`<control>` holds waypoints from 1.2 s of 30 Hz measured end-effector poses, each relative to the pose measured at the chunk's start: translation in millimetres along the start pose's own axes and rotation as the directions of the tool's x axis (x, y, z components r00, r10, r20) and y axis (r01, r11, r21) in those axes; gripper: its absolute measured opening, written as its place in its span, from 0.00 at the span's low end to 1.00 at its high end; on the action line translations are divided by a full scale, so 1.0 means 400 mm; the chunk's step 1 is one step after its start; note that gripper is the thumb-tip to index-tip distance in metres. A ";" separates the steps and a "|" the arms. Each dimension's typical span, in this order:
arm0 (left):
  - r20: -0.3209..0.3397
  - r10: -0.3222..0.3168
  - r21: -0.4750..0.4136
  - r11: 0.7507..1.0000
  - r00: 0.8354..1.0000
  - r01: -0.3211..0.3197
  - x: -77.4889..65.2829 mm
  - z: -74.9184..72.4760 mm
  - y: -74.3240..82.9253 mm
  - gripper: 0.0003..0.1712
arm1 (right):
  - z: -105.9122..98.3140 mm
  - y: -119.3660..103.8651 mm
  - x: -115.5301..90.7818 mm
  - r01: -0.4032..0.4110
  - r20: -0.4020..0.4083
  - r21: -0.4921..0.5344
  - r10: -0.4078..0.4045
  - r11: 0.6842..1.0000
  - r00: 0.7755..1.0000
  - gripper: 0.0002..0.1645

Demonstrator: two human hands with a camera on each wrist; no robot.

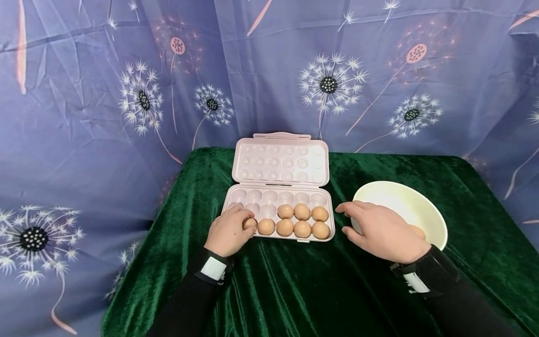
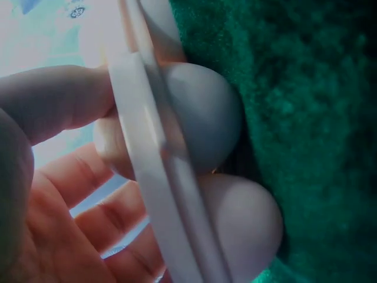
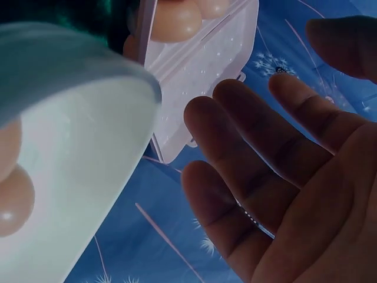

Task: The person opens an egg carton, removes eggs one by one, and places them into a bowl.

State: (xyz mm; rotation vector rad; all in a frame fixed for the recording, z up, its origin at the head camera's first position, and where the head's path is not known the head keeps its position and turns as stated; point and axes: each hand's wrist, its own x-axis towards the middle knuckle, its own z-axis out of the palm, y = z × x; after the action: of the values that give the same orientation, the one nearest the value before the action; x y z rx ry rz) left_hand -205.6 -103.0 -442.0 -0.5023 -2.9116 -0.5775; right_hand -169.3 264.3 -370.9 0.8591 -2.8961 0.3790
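In the head view my left hand (image 1: 229,231) is at the front left corner of a pale pink egg box (image 1: 268,210), pinching a brown egg (image 1: 250,223) seated in a front-row cup. The left wrist view shows thumb and fingers around that egg (image 2: 112,147) above the box's rim (image 2: 147,132). More brown eggs (image 1: 302,229) fill the rest of the front row and the right half of the middle row. My right hand (image 1: 381,231) hovers with extended fingers over the near left side of a cream bowl (image 1: 435,220) and holds nothing. Brown eggs (image 3: 15,200) lie inside the bowl.
The box's dimpled lid (image 1: 280,161) is hinged back behind it. Dark green velvet cloth (image 1: 269,290) covers the table. Blue-purple curtains (image 1: 269,70) with dandelion prints hang close behind and at the sides.
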 end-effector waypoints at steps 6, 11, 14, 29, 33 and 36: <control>0.001 -0.029 -0.009 1.000 1.000 0.029 -0.006 -0.002 0.001 0.16 | 0.008 -0.007 0.002 0.000 0.001 -0.009 0.000 1.000 1.000 0.24; 0.008 -0.066 -0.049 0.997 0.998 0.066 -0.005 -0.006 0.001 0.16 | 0.010 -0.011 -0.003 -0.010 0.013 -0.011 0.010 1.000 1.000 0.24; 0.012 -0.090 -0.093 0.992 0.996 0.091 -0.007 -0.011 -0.003 0.18 | 0.010 -0.016 -0.005 -0.013 0.017 -0.009 0.013 1.000 1.000 0.24; -0.133 -0.009 -0.272 0.962 0.991 -0.028 -0.004 -0.047 0.057 0.14 | 0.007 -0.029 -0.005 0.007 -0.011 -0.014 -0.007 1.000 1.000 0.24; -0.138 0.063 -0.311 0.945 0.988 -0.103 -0.004 -0.047 0.090 0.14 | 0.009 -0.028 -0.009 0.010 -0.012 -0.010 -0.010 1.000 1.000 0.24; -0.124 0.110 -0.356 0.923 0.986 -0.148 -0.005 -0.042 0.118 0.14 | 0.010 -0.029 -0.012 0.014 -0.019 -0.003 -0.014 1.000 1.000 0.24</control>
State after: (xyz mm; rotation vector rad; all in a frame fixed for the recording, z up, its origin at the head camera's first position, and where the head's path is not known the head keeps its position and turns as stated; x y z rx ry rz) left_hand -186.4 -69.1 -410.4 -0.6788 -2.6537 -1.0983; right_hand -159.2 256.3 -372.9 0.8699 -2.8712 0.3793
